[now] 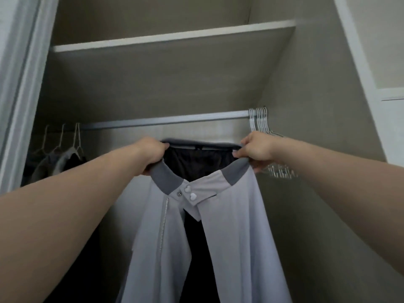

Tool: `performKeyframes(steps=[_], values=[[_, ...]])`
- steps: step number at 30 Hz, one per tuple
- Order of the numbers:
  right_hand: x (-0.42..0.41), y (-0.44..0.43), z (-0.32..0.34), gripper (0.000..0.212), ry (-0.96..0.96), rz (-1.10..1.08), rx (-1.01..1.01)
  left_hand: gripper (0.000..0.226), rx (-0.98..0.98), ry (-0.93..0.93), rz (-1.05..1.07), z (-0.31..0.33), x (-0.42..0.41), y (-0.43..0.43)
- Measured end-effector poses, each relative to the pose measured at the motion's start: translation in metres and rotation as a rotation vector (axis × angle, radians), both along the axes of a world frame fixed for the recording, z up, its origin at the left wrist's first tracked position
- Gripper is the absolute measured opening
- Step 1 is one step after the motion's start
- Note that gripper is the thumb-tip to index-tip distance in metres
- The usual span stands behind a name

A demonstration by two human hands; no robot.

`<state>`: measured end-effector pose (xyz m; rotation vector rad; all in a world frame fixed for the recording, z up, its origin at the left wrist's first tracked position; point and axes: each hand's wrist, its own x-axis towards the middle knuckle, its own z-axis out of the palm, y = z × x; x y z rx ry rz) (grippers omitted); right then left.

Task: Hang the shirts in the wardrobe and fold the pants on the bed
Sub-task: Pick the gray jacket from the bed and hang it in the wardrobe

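Now the left hand (pixel 153 154) and right hand (pixel 255 152) each clench one end of the garment (pixel 231 226) by its dark band (pixel 168 176), below the rail (pixel 164 121). Perhaps it is pants. The cloth hangs soft and light; the band gives the best hold.

Rail (pixel 166 120): grey metal bar running level just above the grip.
Shelf (pixel 172 38): white-edged board high above the grip, well over the rail.
White hangers (pixel 259 120): a tight, empty bunch hooked on the rail, up and right of the grip.
Wire hangers (pixel 76 138): three hooks, left of the grip and slightly higher.
Door frame (pixel 19 84): pale upright, far left of the grip.
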<state>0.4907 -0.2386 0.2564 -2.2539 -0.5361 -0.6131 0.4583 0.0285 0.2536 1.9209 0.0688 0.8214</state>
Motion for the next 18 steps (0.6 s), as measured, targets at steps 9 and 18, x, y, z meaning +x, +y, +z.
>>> performKeyframes(steps=[9,18], values=[[0.033,-0.001,0.017,0.027,-0.845,-0.756,-0.551,0.021,0.125,-0.082,-0.014,0.012,0.032,-0.064],[0.060,-0.019,0.024,0.040,-0.624,-0.982,-0.620,0.021,0.190,-0.068,0.056,0.003,0.045,-0.069]])
